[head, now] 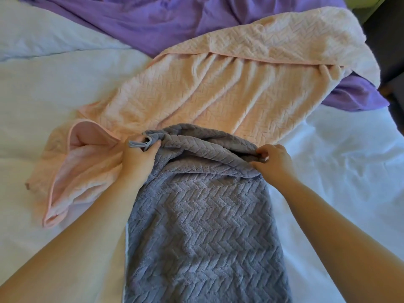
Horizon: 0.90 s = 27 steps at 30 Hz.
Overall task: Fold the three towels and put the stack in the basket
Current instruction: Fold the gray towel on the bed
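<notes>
Grey towel [203, 215] on bed [54, 106], far edge overlapping pink towel [207, 92]. Left hand [140, 158] grip pinching far-left corner w/ loop; right hand [273, 160] pinching far-right corner. Risk: bunched edge, uneven pull = crooked fold; could drag pink towel too. No basket visible.

The nearest towel [203, 226] lies on the bed sheet [338, 171], its far end overlapping a second towel [196, 95]. Behind that lies a third cloth [153, 25].
</notes>
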### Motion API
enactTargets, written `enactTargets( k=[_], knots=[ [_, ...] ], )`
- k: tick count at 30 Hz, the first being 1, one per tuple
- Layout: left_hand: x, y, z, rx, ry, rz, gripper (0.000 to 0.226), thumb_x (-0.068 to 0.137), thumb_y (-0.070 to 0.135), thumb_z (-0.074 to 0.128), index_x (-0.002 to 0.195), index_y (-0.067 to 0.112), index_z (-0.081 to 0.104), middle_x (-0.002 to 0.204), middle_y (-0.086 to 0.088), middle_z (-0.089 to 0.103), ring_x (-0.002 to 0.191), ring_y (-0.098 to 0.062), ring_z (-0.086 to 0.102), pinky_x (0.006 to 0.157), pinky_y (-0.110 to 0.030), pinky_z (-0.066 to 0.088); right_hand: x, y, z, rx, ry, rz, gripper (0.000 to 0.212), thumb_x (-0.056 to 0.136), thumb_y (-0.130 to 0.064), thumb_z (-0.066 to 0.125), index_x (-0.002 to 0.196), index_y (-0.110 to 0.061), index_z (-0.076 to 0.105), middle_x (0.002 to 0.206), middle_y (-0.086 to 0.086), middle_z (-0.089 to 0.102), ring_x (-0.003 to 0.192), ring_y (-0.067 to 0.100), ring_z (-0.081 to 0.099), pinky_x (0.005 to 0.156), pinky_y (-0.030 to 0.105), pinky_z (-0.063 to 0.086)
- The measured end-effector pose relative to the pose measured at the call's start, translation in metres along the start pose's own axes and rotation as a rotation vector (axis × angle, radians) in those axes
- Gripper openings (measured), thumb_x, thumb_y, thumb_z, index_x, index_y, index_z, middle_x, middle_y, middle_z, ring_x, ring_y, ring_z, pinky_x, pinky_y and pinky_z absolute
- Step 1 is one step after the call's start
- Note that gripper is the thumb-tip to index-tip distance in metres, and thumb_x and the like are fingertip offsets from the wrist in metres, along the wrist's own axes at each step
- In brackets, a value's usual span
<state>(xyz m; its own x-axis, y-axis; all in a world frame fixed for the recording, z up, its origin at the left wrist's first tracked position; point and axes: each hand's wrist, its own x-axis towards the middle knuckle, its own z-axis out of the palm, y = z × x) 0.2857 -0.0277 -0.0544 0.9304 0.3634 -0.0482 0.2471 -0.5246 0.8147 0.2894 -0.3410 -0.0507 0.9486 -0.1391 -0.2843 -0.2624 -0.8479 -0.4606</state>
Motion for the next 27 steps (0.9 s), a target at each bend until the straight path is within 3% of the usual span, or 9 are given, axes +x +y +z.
enactTargets(
  k=[5, 10, 12, 16, 18, 20, 23, 25, 27],
  knots=[
    [-0.01, -0.003, 0.002, -0.005, -0.026, 0.008, 0.037, 0.088, 0.021, 0.066, 0.057, 0.029, 0.045, 0.051, 0.015, 0.055, 0.049, 0.009, 0.048, 0.043, -0.008, 0.031, 0.002, 0.005, 0.009, 0.122, 0.106, 0.058, 0.012, 0.088, -0.02, 0.063, 0.097, -0.016, 0.071, 0.102, 0.01, 0.064, 0.086, 0.023, 0.057, 0.071, 0.028, 0.04],
    [-0.007, 0.001, -0.004, -0.044, 0.009, 0.036, 0.04, 0.086, 0.022, 0.067, 0.057, 0.03, 0.041, 0.051, 0.013, 0.05, 0.051, 0.003, 0.046, 0.046, -0.008, 0.031, 0.013, -0.009, -0.002, -0.292, 0.019, -0.096, 0.011, 0.09, -0.019, 0.054, 0.093, -0.02, 0.064, 0.1, 0.002, 0.053, 0.093, 0.025, 0.051, 0.068, 0.032, 0.041],
    [-0.001, 0.003, -0.011, -0.086, 0.03, 0.033, 0.044, 0.087, 0.022, 0.067, 0.056, 0.027, 0.036, 0.049, 0.012, 0.043, 0.047, 0.0, 0.04, 0.046, -0.013, 0.029, 0.024, -0.019, -0.014, -0.299, -0.027, -0.127, 0.012, 0.088, -0.016, 0.051, 0.089, -0.02, 0.063, 0.096, 0.0, 0.05, 0.088, 0.023, 0.05, 0.063, 0.027, 0.036],
    [0.006, 0.017, -0.026, -0.136, 0.132, -0.037, 0.05, 0.084, 0.026, 0.071, 0.056, 0.025, 0.029, 0.05, 0.012, 0.031, 0.042, -0.001, 0.032, 0.053, -0.022, 0.028, 0.056, -0.044, -0.062, 0.146, -0.091, 0.016, 0.009, 0.084, -0.007, 0.052, 0.078, -0.011, 0.058, 0.079, 0.003, 0.053, 0.068, 0.015, 0.047, 0.056, 0.024, 0.036],
    [0.014, 0.02, -0.034, -0.183, 0.187, -0.14, 0.042, 0.081, 0.032, 0.073, 0.059, 0.029, 0.038, 0.056, 0.012, 0.042, 0.048, 0.0, 0.04, 0.061, -0.024, 0.036, 0.07, -0.057, -0.086, 0.31, -0.133, 0.108, 0.012, 0.086, -0.006, 0.051, 0.075, -0.009, 0.055, 0.076, 0.002, 0.051, 0.069, 0.016, 0.047, 0.061, 0.027, 0.042],
    [0.023, 0.019, -0.042, -0.297, 0.142, -0.188, 0.031, 0.08, 0.032, 0.075, 0.065, 0.027, 0.048, 0.069, 0.002, 0.057, 0.069, -0.014, 0.056, 0.075, -0.037, 0.047, 0.078, -0.068, -0.098, 0.419, -0.155, 0.132, 0.018, 0.087, -0.008, 0.052, 0.07, -0.012, 0.053, 0.073, 0.001, 0.052, 0.066, 0.013, 0.049, 0.061, 0.025, 0.043],
    [0.035, 0.017, -0.052, -0.405, 0.125, -0.267, 0.019, 0.078, 0.027, 0.078, 0.074, 0.023, 0.06, 0.084, -0.002, 0.065, 0.089, -0.023, 0.064, 0.095, -0.046, 0.05, 0.085, -0.078, -0.1, 0.149, -0.101, -0.037, 0.02, 0.088, -0.009, 0.052, 0.068, -0.01, 0.051, 0.064, 0.002, 0.046, 0.054, 0.014, 0.041, 0.048, 0.025, 0.033],
    [0.04, 0.016, -0.055, -0.414, 0.115, -0.296, 0.016, 0.078, 0.027, 0.078, 0.075, 0.023, 0.062, 0.082, 0.003, 0.066, 0.09, -0.022, 0.066, 0.095, -0.045, 0.051, 0.085, -0.081, -0.096, -0.157, -0.034, -0.208, 0.013, 0.091, -0.007, 0.05, 0.078, -0.008, 0.052, 0.067, 0.002, 0.046, 0.056, 0.017, 0.043, 0.046, 0.025, 0.028],
    [0.042, 0.015, -0.055, -0.375, 0.088, -0.306, 0.016, 0.08, 0.027, 0.076, 0.073, 0.024, 0.062, 0.08, 0.003, 0.066, 0.086, -0.019, 0.065, 0.092, -0.044, 0.051, 0.086, -0.079, -0.093, -0.192, -0.043, -0.277, 0.007, 0.092, -0.004, 0.051, 0.09, -0.01, 0.052, 0.079, 0.006, 0.054, 0.066, 0.022, 0.052, 0.048, 0.025, 0.034]
  ],
)
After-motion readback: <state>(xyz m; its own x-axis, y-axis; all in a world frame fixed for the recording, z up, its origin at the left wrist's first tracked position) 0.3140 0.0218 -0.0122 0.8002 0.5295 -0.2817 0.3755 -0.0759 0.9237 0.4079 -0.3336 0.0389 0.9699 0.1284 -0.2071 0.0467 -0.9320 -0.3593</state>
